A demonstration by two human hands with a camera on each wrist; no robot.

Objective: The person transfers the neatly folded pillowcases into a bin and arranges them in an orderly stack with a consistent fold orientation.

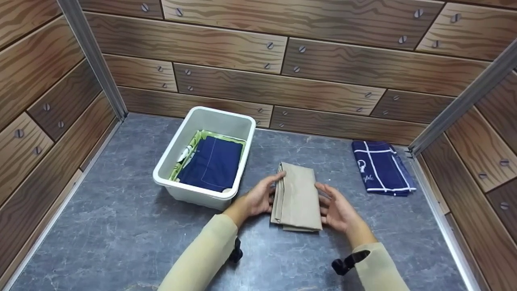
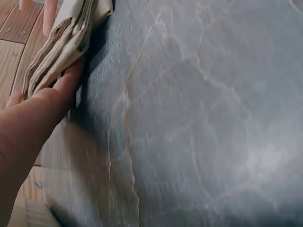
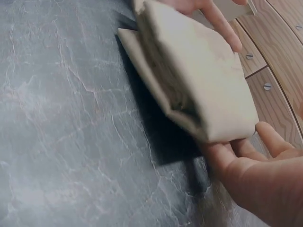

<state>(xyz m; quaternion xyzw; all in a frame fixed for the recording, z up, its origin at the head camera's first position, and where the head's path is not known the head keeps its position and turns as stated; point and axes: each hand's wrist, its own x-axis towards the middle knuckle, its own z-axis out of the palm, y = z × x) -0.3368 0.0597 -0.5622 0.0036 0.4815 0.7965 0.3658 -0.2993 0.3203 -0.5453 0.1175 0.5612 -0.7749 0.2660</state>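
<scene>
Between both hands is a folded beige cloth (image 1: 299,198), a thick stack of layers whose folded edges show in the left wrist view. My left hand (image 1: 258,198) holds its left side, thumb over the top and fingers underneath. On the opposite side, my right hand (image 1: 341,212) grips the right edge, with the thumb at the upper edge and fingers tucked under the cloth (image 3: 203,71). A shadow beneath the cloth in the right wrist view shows it tilted and raised off the table, at least along one side.
Left of the hands stands a white bin (image 1: 202,192) with a folded navy cloth (image 1: 220,161) lying over green patterned fabric (image 1: 175,171). A folded navy cloth with white lines (image 1: 381,167) lies at the right on the grey marbled table (image 1: 113,226). Wood-patterned walls (image 1: 226,48) enclose three sides.
</scene>
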